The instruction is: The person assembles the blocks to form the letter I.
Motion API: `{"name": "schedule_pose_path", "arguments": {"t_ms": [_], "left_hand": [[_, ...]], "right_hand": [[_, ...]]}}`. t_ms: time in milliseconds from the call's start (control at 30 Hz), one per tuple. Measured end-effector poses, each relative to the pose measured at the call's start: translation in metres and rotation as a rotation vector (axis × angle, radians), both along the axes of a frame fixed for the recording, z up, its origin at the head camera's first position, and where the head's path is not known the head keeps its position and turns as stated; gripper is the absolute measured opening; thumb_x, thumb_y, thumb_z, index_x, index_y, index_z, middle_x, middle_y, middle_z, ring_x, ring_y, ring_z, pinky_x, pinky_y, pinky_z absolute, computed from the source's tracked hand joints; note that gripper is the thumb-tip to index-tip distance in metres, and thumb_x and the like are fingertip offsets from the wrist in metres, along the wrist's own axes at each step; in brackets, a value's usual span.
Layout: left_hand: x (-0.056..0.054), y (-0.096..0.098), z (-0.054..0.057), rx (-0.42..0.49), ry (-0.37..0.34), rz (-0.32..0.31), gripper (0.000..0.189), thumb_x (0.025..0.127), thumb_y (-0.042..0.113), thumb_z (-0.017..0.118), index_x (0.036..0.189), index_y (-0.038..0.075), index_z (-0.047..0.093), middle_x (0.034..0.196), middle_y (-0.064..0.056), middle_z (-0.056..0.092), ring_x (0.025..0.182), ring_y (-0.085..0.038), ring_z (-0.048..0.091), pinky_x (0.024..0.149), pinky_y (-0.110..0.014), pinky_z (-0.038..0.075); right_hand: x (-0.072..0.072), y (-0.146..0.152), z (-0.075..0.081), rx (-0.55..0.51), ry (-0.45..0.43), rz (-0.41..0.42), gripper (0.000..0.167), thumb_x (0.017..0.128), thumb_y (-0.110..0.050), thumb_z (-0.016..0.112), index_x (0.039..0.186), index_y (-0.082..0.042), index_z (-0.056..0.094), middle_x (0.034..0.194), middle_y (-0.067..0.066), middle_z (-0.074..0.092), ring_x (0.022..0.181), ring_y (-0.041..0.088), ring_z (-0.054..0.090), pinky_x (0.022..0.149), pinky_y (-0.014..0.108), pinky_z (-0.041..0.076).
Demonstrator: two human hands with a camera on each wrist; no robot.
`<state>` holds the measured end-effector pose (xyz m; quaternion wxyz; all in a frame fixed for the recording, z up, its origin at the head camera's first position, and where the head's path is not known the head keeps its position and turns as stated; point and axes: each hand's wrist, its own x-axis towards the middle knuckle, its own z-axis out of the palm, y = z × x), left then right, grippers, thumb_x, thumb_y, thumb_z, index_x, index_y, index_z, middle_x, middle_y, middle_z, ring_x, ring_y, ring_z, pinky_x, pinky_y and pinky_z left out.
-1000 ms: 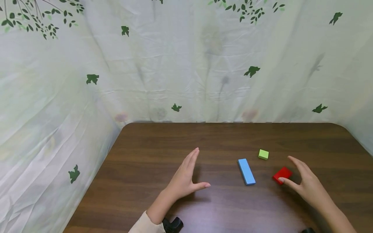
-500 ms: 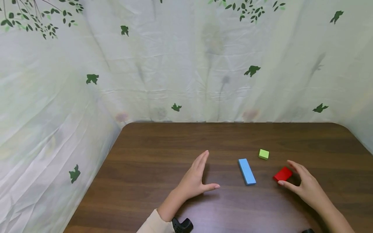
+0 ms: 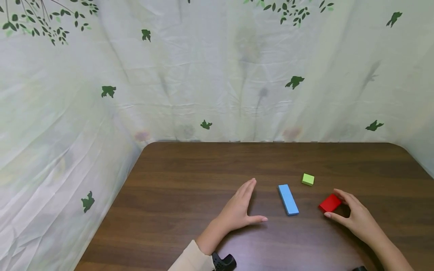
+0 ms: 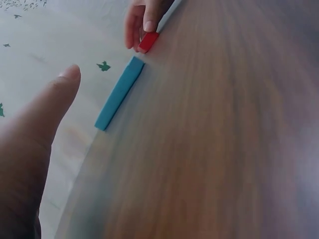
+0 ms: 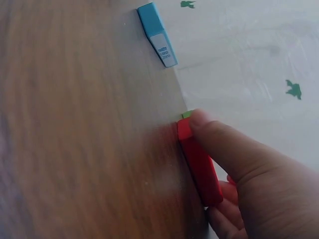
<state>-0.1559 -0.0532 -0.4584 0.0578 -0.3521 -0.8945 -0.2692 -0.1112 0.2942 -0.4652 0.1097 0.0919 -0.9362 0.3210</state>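
Note:
On the brown table lies a red block (image 3: 330, 203), its near corner and right side between the thumb and fingers of my right hand (image 3: 357, 220). The right wrist view has the thumb against one end of the red block (image 5: 200, 167) and fingers at its other side, a pinch. A long flat blue block (image 3: 288, 200) lies to the left, with a printed label on its side in the right wrist view. My left hand (image 3: 237, 210) hovers left of it, thumb and fingers spread, touching nothing. In the left wrist view, its thumb (image 4: 57, 97) is apart from the blue block (image 4: 119, 94).
A small light green block (image 3: 308, 179) stands behind the blue and red ones; the right wrist view shows only a sliver of it. The wooden table (image 3: 203, 162) ends at a pale curtain (image 3: 217, 75) with leaf and bird prints. Black wrist gear (image 3: 224, 262) sits under the left wrist.
My left hand has moved right towards the blue block, still spread. My right hand's fingers have closed in on the red block. The blocks look unmoved on the table.

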Motion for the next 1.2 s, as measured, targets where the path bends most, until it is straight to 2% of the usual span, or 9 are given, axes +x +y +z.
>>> {"name": "schedule_pose_path", "arguments": {"t_ms": [100,233,567,800,1033,1200], "left_hand": [[-0.001,0.007,-0.002,-0.014,-0.014,-0.01,0.103,0.073,0.065,0.055,0.144,0.008,0.008,0.147,-0.009,0.017,0.133,-0.015,0.013,0.101,-0.037,0.026],[-0.003,0.014,-0.003,-0.036,-0.03,-0.018,0.103,0.073,0.066,0.054,0.144,0.005,0.011,0.146,-0.009,0.017,0.133,-0.015,0.013,0.102,-0.036,0.025],[-0.008,0.034,-0.005,-0.074,-0.074,-0.009,0.101,0.072,0.066,0.055,0.143,0.006,0.016,0.145,-0.007,0.021,0.131,-0.016,0.019,0.1,-0.034,0.028],[-0.009,0.049,-0.007,-0.096,-0.06,-0.013,0.1,0.072,0.064,0.057,0.142,0.004,0.019,0.144,-0.008,0.024,0.131,-0.015,0.02,0.101,-0.03,0.027],[-0.009,0.061,-0.008,-0.11,-0.106,0.024,0.098,0.072,0.065,0.056,0.142,0.007,0.02,0.144,-0.004,0.025,0.13,-0.014,0.022,0.1,-0.03,0.028],[-0.01,0.068,-0.008,-0.122,-0.099,0.046,0.098,0.071,0.065,0.058,0.142,0.008,0.023,0.143,-0.003,0.027,0.13,-0.013,0.024,0.099,-0.028,0.029]], "right_hand": [[0.0,0.0,0.0,-0.009,-0.015,0.008,0.077,0.071,-0.025,0.077,0.129,0.006,0.038,0.12,0.025,0.041,0.104,0.041,0.042,0.077,0.053,0.034],[0.001,0.0,0.0,-0.019,-0.023,0.015,0.075,0.071,-0.025,0.076,0.128,0.006,0.038,0.119,0.026,0.041,0.106,0.043,0.04,0.078,0.057,0.033],[0.001,0.002,0.0,-0.021,-0.029,0.022,0.073,0.072,-0.024,0.076,0.128,0.004,0.039,0.121,0.026,0.04,0.107,0.045,0.039,0.078,0.058,0.033],[0.0,0.001,-0.001,-0.019,-0.028,0.029,0.071,0.072,-0.024,0.076,0.127,0.004,0.041,0.122,0.025,0.039,0.107,0.044,0.038,0.077,0.057,0.033],[0.0,0.001,-0.001,-0.021,-0.028,0.031,0.07,0.072,-0.023,0.075,0.127,0.004,0.041,0.122,0.026,0.039,0.107,0.044,0.038,0.077,0.057,0.033],[0.0,0.0,-0.001,-0.032,-0.023,0.03,0.069,0.073,-0.022,0.075,0.127,0.004,0.041,0.122,0.025,0.039,0.107,0.044,0.038,0.078,0.057,0.032]]}}
